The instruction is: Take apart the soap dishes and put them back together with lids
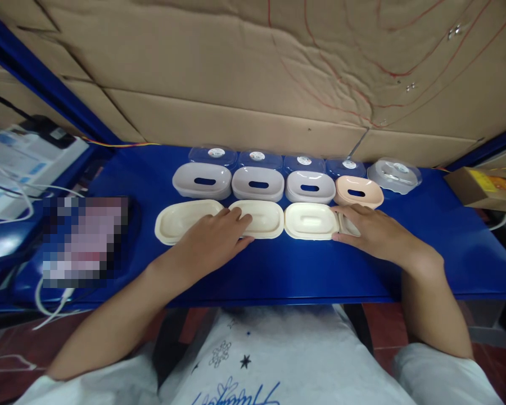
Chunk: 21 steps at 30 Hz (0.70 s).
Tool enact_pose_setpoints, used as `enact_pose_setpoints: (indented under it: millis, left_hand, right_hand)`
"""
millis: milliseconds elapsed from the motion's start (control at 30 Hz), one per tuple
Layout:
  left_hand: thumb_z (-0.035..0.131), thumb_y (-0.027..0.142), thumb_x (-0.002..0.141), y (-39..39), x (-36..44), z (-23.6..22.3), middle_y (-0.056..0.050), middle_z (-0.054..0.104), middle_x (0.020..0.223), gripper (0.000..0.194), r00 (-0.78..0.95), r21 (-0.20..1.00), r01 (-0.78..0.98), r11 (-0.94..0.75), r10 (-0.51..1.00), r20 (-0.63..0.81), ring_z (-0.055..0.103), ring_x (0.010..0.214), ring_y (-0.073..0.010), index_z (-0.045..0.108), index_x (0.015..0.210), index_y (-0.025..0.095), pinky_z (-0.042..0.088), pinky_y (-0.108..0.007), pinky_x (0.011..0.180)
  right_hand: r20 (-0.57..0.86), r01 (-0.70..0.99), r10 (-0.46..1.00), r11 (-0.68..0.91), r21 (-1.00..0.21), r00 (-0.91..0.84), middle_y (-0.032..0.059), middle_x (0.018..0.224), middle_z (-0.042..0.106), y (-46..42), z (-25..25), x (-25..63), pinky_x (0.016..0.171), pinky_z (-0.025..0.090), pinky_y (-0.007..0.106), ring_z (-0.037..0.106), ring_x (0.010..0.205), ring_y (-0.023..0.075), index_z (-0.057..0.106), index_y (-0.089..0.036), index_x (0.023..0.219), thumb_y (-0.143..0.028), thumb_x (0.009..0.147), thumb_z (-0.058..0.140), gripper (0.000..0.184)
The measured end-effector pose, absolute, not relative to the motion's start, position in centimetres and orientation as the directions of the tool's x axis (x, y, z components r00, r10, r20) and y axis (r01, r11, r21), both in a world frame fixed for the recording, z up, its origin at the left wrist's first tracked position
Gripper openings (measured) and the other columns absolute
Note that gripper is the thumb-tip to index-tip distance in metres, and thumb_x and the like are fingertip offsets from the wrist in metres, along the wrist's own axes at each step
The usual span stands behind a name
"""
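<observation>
Along the front row lie shallow cream oval plastic trays with raised rims. My left hand (pixel 219 233) lies over the second tray (pixel 267 219) from the left, fingers bent on its left part and thumb at its near edge. Its wrist side partly covers the leftmost tray (pixel 172 224). The third tray (pixel 311 221) is untouched by the left hand. My right hand (pixel 369 230) spans the rightmost tray (pixel 349 224), thumb at the near edge and fingers at the far edge. The fingertips are close to the third tray, and much of the rightmost one is hidden.
Behind stand three pale grey oval boxes with slots, one being the middle box (pixel 258 179), and a peach box (pixel 358 191). Clear lids (pixel 257 160) line the back. A phone-like device (pixel 88 239) sits left on the blue table (pixel 303 275); a cardboard box (pixel 484 190) stands right.
</observation>
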State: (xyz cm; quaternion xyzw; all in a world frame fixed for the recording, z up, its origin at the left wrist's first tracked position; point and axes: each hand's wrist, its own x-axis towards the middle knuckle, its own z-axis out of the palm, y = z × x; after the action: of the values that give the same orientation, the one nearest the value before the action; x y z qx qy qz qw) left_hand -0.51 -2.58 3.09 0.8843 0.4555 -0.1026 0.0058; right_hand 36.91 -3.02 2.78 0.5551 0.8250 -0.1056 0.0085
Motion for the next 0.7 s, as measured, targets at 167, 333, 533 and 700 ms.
enact_pose_setpoints:
  millis: [167,333,533,700]
  left_hand:
    - [0.057,0.030,0.112,-2.54,-0.34,3.29,-0.019,0.070,0.129,0.029,0.555,-0.086,0.810,-0.580,0.806,-0.204,0.073,0.117,-0.0376,0.066,0.132,0.012,0.061,-0.047,0.089]
    - [0.058,0.030,0.112,-2.43,-0.51,3.24,-0.020,0.069,0.130,0.029,0.565,-0.082,0.805,-0.588,0.802,-0.195,0.072,0.119,-0.0379,0.065,0.132,0.011,0.060,-0.049,0.094]
    - [0.059,0.031,0.110,-2.45,-0.54,3.30,-0.017,0.071,0.129,0.026,0.566,-0.083,0.805,-0.587,0.803,-0.188,0.072,0.117,-0.0332,0.065,0.131,0.016,0.060,-0.044,0.094]
    - [0.059,0.031,0.109,-2.11,-0.84,2.89,-0.018,0.071,0.128,0.026,0.574,-0.016,0.813,-0.583,0.805,-0.152,0.071,0.117,-0.0350,0.066,0.128,0.016,0.059,-0.047,0.094]
  right_hand:
    - [-0.134,0.918,0.916,0.355,-0.175,-0.379,0.0157,0.161,0.061,-3.01,3.13,36.73,0.112,0.056,0.065,0.062,0.144,0.0423,0.058,-0.028,0.154,-0.065,0.101,0.059,0.064]
    - [-0.142,0.903,0.903,0.371,-0.215,-0.405,0.0156,0.154,0.066,-2.90,2.97,36.91,0.116,0.054,0.063,0.063,0.142,0.0409,0.056,-0.027,0.155,-0.065,0.102,0.058,0.066]
    - [-0.143,0.890,0.894,0.383,-0.246,-0.425,0.0143,0.151,0.065,-2.89,2.69,37.20,0.118,0.052,0.063,0.062,0.142,0.0394,0.052,-0.030,0.157,-0.065,0.103,0.056,0.065]
    - [-0.120,0.870,0.883,0.410,-0.272,-0.454,0.0131,0.152,0.065,-2.86,2.36,37.54,0.118,0.051,0.064,0.061,0.143,0.0388,0.050,-0.034,0.159,-0.065,0.104,0.056,0.064]
